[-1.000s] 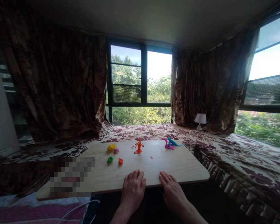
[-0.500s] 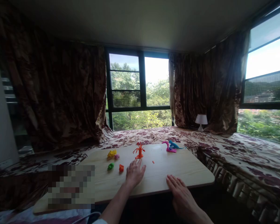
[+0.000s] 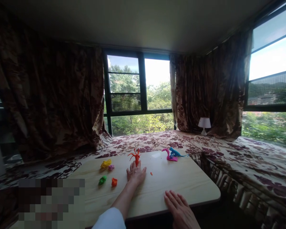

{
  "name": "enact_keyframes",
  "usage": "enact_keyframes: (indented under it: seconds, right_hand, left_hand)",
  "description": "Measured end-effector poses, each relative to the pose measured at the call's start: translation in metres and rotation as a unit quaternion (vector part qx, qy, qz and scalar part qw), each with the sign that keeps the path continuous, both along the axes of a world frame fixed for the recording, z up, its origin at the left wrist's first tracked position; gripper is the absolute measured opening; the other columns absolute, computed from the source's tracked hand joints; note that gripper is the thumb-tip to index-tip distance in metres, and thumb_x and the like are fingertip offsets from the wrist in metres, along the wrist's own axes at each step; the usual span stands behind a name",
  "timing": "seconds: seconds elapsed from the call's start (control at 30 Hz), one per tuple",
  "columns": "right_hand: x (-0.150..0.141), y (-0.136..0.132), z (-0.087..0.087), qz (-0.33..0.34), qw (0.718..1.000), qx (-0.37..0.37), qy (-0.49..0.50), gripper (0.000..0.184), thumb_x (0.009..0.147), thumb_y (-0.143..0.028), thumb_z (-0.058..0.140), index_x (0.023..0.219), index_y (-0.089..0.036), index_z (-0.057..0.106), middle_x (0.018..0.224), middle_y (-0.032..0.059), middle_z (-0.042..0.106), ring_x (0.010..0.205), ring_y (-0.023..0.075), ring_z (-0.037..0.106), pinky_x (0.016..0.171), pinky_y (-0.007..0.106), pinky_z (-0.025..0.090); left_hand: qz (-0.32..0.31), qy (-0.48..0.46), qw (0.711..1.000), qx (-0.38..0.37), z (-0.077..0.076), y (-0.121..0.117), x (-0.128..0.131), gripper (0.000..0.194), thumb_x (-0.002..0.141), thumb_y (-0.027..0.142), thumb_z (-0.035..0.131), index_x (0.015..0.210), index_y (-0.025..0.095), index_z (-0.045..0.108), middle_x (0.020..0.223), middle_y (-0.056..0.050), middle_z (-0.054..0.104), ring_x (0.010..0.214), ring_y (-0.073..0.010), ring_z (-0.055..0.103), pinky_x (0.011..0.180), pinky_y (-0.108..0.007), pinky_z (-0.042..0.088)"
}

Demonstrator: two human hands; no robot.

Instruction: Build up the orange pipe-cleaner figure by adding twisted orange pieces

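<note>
An orange modelling-clay tree-like figure (image 3: 135, 157) with thin branches stands upright on the light wooden table (image 3: 181, 181). My left hand (image 3: 135, 174) reaches to its base with fingers apart, the fingertips covering the lower trunk. Whether they press on the clay is hard to see. My right hand (image 3: 177, 203) lies flat and open at the table's near edge, holding nothing. A small orange scrap (image 3: 151, 173) lies to the right of my left hand. To its left are lumps of orange clay (image 3: 114, 182), green clay (image 3: 102, 180), yellow clay (image 3: 105, 163) and pink clay (image 3: 111, 167).
Toward the back right of the table, a magenta swan-like clay figure (image 3: 172, 158) and a blue long-tailed clay figure (image 3: 177, 152) stand together. Beyond the table is a flowered cover (image 3: 147, 140) with a small white lamp (image 3: 204, 122). A blurred patch hides the table's left corner.
My left hand has moved forward, from just in front of the orange figure to its base. My right hand still rests by the table edge. The camera view has shifted somewhat.
</note>
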State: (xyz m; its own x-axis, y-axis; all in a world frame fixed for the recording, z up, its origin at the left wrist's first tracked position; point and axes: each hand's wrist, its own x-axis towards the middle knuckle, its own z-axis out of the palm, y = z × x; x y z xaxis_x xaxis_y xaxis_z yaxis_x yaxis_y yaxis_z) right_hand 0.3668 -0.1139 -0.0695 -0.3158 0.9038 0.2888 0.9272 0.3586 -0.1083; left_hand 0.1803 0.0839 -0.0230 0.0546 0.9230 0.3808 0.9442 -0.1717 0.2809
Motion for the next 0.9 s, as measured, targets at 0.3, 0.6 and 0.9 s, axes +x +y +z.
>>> enact_keyframes:
  seconds: [0.3, 0.6, 0.9]
  right_hand:
    - [0.000, -0.010, 0.008, 0.006, 0.999, 0.008, 0.051, 0.085, 0.053, -0.007, 0.040, 0.137, -0.018, 0.029, 0.143, 0.0000, 0.019, 0.132, 0.0190, 0.019, 0.108, 0.039, 0.018]
    - [-0.002, -0.018, 0.004, -0.054, 0.997, 0.043, 0.019, 0.087, 0.053, -0.005, 0.039, 0.137, -0.017, 0.026, 0.144, 0.0011, 0.021, 0.132, 0.0190, 0.018, 0.108, 0.040, 0.013]
    - [-0.027, -0.018, 0.015, -0.028, 0.999, 0.036, 0.018, 0.074, 0.062, -0.007, 0.040, 0.135, -0.015, 0.032, 0.142, 0.0035, 0.028, 0.131, 0.0193, 0.023, 0.107, 0.039, 0.013]
  left_hand:
    - [-0.018, 0.005, 0.999, 0.036, 0.009, -0.009, -0.003, 0.046, 0.083, 0.041, 0.046, 0.122, 0.018, 0.042, 0.130, -0.009, 0.042, 0.119, -0.0263, 0.038, 0.099, -0.050, 0.024]
    - [-0.106, -0.006, 0.990, 0.089, 0.016, -0.056, -0.021, 0.048, 0.081, 0.036, 0.044, 0.127, 0.022, 0.040, 0.129, -0.010, 0.040, 0.117, -0.0246, 0.040, 0.095, -0.039, 0.032]
    - [-0.217, -0.018, 0.972, 0.087, 0.008, -0.121, -0.087, 0.049, 0.078, 0.033, 0.049, 0.126, 0.023, 0.043, 0.134, -0.008, 0.039, 0.124, -0.0214, 0.034, 0.104, -0.037, 0.029]
